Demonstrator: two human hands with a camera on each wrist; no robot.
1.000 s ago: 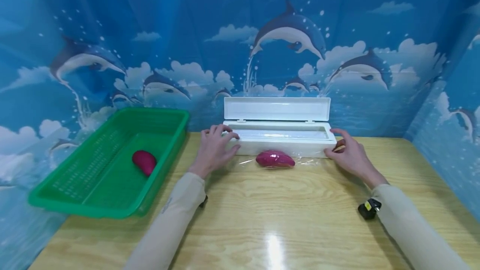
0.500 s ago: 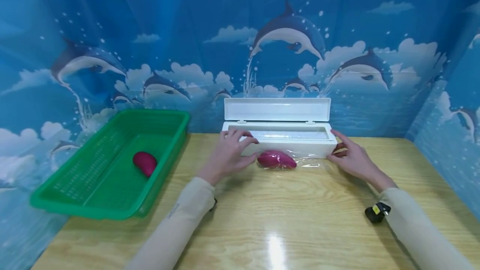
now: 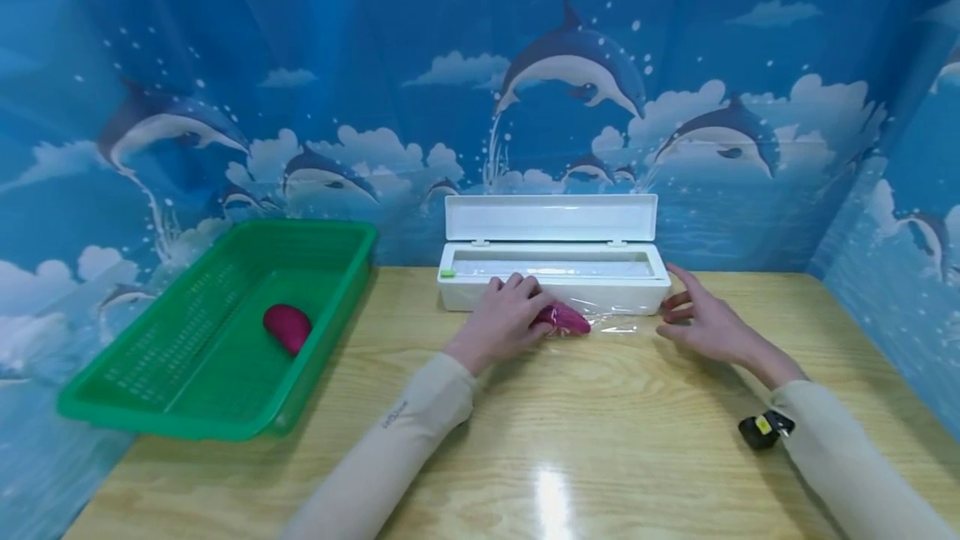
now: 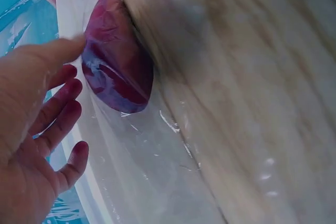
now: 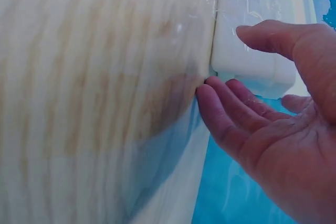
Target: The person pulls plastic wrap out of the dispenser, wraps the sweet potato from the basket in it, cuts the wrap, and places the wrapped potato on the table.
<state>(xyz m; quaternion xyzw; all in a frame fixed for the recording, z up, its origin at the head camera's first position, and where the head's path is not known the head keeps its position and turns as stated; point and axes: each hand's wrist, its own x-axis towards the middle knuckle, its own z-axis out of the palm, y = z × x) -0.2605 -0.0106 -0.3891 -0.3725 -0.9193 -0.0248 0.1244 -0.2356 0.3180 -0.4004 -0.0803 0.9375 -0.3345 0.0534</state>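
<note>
A purplish-red sweet potato [image 3: 566, 319] lies under clear plastic film [image 3: 618, 325] in front of a white cling film dispenser [image 3: 558, 294]. My left hand [image 3: 504, 317] is at its left end, overlapping it in the head view. In the left wrist view one fingertip is right at the side of the sweet potato [image 4: 118, 59], with the other fingers loosely bent beside it. My right hand [image 3: 705, 323] is by the dispenser's right end, fingers spread and relaxed with nothing in them. The right wrist view shows its fingertips near the corner of the dispenser [image 5: 257, 59].
On the left stands a green plastic basket [image 3: 262, 423] with another sweet potato [image 3: 287, 328] inside. The dispenser's lid [image 3: 551, 217] is raised at the back, and a small green piece [image 3: 447, 273] sits at its left front edge. A dolphin-print backdrop [image 3: 420, 65] borders the wooden table [image 3: 600, 440].
My left hand has moved right from the dispenser's left end to the sweet potato. My right hand has drawn slightly away from the dispenser's right end, its fingers now spread wider.
</note>
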